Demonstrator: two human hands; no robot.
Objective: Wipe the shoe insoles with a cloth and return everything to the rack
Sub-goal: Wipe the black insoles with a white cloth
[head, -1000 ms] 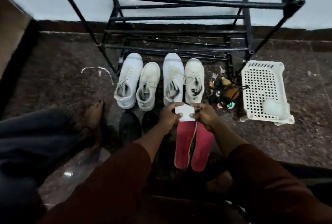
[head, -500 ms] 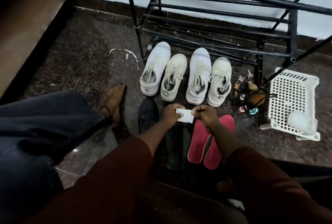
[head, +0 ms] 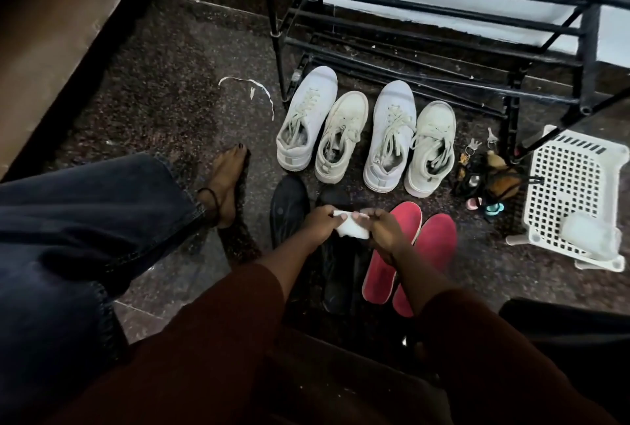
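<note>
Sleeves (head: 238,339) of dark red cloth nearest, running up from the bottom edge to both wrists. Left hand (head: 318,225) pinching the left end of a small white cloth (head: 351,228), fingers closed on it. Right hand (head: 383,230) gripping the right end of the same cloth, thumb on top. Cloth held stretched between the two hands, above the floor (head: 153,111), not touching any insole.

Under and behind the hands, black insoles (head: 335,274) lying lengthwise on the dark speckled floor; how many, cannot tell in the shadow. Just right of them, two red insoles (head: 426,247) side by side, touching along their length, partly covered by the right forearm. Left of the hands, a black slipper (head: 288,206), and beyond it a bare foot (head: 226,182) with an ankle band, coming out of dark blue trousers (head: 68,237).

Farther on, four white sneakers (head: 364,131) in a row, heels toward the person, toes at the foot of the black rack (head: 443,8). Shelves of the rack bare. Right of the sneakers, a small heap of keys and trinkets (head: 487,179). Near the right edge, a white basket (head: 576,186) holding a pale soft lump (head: 589,235). Scrap of white string (head: 252,90) on the floor left of the rack.
</note>
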